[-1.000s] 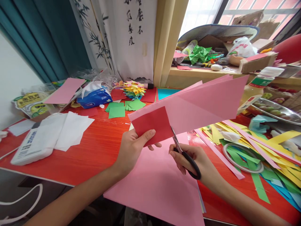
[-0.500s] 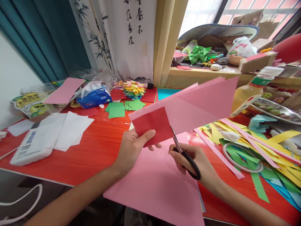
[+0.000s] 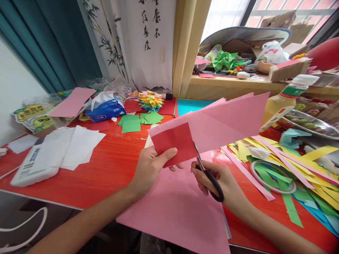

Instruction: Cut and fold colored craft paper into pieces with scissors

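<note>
My left hand (image 3: 156, 164) pinches a red paper square (image 3: 174, 143) flat against several layers of pink paper (image 3: 227, 118), thumb on top and fingers beneath. The pink layers reach far to the right and fan apart slightly at their upper edge. With my right hand (image 3: 212, 174) I grip black-handled scissors (image 3: 212, 180), my fingers in the loops. Their blades point up at the right edge of the red square, against the pink paper. Below both hands lies a stack of large pink sheets (image 3: 174, 211).
Paper strips (image 3: 304, 169) and a tape roll (image 3: 253, 176) crowd the right side, near a bottle (image 3: 283, 102) and a metal bowl (image 3: 315, 123). Green squares (image 3: 131, 125), a folded-paper piece (image 3: 150, 100), a tissue pack (image 3: 106, 109) and white sheets (image 3: 82, 146) lie to the left and back.
The red square and pink paper have shifted slightly right and down with my left hand. The scissors have hardly moved and remain at the red square's right edge.
</note>
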A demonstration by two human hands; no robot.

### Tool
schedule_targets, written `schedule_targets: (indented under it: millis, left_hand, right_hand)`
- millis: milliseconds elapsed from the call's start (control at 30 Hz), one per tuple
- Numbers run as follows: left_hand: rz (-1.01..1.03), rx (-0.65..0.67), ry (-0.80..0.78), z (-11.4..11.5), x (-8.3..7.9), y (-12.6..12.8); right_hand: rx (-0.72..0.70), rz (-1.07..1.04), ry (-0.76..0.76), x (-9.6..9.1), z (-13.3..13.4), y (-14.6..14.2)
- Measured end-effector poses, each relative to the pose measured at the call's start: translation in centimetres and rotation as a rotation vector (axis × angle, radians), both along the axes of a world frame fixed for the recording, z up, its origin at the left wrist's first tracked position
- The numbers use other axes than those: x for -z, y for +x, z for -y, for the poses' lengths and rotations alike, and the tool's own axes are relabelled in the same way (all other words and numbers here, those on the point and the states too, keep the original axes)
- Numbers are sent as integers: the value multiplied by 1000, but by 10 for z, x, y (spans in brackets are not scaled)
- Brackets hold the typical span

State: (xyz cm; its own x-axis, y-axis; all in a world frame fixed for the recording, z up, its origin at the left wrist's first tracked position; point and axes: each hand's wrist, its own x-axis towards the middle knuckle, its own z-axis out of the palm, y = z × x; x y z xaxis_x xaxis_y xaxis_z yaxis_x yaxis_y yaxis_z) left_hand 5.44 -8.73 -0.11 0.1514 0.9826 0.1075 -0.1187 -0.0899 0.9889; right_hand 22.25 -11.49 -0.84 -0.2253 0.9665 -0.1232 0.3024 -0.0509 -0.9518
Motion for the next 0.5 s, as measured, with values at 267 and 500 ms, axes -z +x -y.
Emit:
schedule_targets:
  millis: [267,500]
  left_hand:
    - [11,6,-23,-1,1,-1]
    - [7,63,-64,1,3,-1]
  right_hand:
    - [24,-31,-10,4,-1,0]
    - [14,-22,-54,-1,-3,0]
